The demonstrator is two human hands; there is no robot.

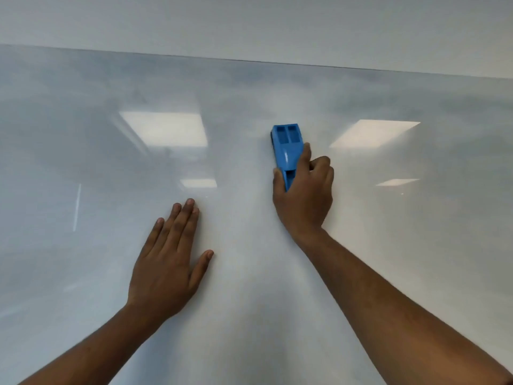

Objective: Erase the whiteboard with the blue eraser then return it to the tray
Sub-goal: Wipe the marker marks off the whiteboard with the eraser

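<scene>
The whiteboard [249, 273] fills almost the whole view, glossy and smudged grey, with no clear writing on it. My right hand [304, 194] grips the lower half of the blue eraser [287, 144], which stands upright with its dark felt side against the board. My left hand [169, 259] lies flat on the board lower left of the eraser, fingers straight and together, thumb spread out. The tray is out of view.
The board's top edge [249, 60] runs across the upper part of the view, with plain wall [249, 23] above it. Ceiling lights reflect as bright patches [166, 129] on the board.
</scene>
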